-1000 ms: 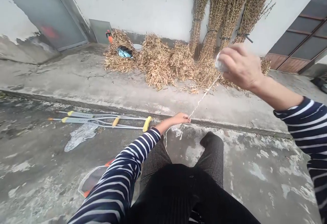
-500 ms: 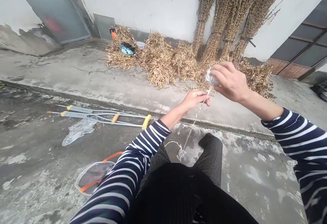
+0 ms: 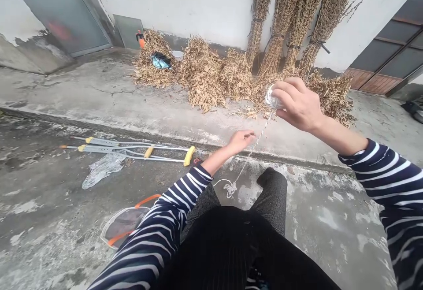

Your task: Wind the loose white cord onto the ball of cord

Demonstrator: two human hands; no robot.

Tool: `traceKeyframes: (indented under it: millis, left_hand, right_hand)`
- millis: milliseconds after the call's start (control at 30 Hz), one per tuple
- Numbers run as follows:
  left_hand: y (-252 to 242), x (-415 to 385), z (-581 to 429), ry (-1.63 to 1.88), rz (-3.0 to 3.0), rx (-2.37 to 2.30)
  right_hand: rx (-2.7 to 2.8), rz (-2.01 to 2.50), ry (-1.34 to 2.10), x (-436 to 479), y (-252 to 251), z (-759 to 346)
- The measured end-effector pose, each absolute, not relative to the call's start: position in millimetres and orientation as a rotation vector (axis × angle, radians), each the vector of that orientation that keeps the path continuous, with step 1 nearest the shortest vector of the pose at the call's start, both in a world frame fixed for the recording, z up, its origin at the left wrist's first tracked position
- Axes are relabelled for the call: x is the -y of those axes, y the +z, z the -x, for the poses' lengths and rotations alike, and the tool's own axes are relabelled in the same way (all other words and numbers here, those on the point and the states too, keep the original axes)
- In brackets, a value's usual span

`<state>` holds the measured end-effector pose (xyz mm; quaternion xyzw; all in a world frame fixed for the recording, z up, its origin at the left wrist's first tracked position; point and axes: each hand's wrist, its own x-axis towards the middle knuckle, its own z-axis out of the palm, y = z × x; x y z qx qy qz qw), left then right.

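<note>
My right hand [image 3: 295,103] is raised at the upper right, fingers wrapped round a small white ball of string [image 3: 272,100]. A thin white string [image 3: 261,135] runs down from the ball to my left hand [image 3: 241,140], which pinches it below and to the left. Past the pinch, the string hangs down to a loose tangled end [image 3: 230,188] over the concrete in front of my dark trouser legs [image 3: 271,197]. Both arms wear navy and white striped sleeves.
A pair of metal crutches [image 3: 132,151] with yellow pads lies on the wet concrete at the left, beside a clear plastic bag [image 3: 102,169]. A clear bag with orange trim [image 3: 124,224] lies by my left leg. Dried stalk piles [image 3: 205,74] and tied bundles [image 3: 287,21] stand against the white wall beyond a concrete step [image 3: 165,118].
My left hand slid down the string, away from the ball, after having risen close to it. The right hand stayed raised at about the same height. The tangled end rose slightly.
</note>
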<state>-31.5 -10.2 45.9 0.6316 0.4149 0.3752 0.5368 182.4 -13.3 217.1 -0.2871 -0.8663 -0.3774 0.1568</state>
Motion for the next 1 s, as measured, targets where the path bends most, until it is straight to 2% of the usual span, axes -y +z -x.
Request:
traceKeyframes:
  millis: [67, 167, 367, 567, 700, 1000]
  left_hand:
    - [50, 14, 33, 1.053, -1.429, -1.053]
    - [66, 22, 27, 1.166, -1.239, -0.805]
    - [93, 40, 6, 1.151, -0.959, -0.562]
    - [108, 54, 18, 1.070, -0.975, -0.510]
    - [99, 50, 38, 0.972, -0.956, -0.507]
    - [63, 45, 57, 0.616, -1.015, -0.564]
  right_hand:
    - [2.475, 0.812, -1.053, 12, 214, -181]
    - [2.469, 0.825, -1.040, 11, 212, -173]
    - [2.455, 0.791, -0.970, 0, 211, -156]
    - [2.357, 0.759, -1.025, -9, 204, -165]
    - [2.231, 0.726, -1.005, 0, 187, -171]
    - [1.895, 0.908, -0.612, 41, 116, -152]
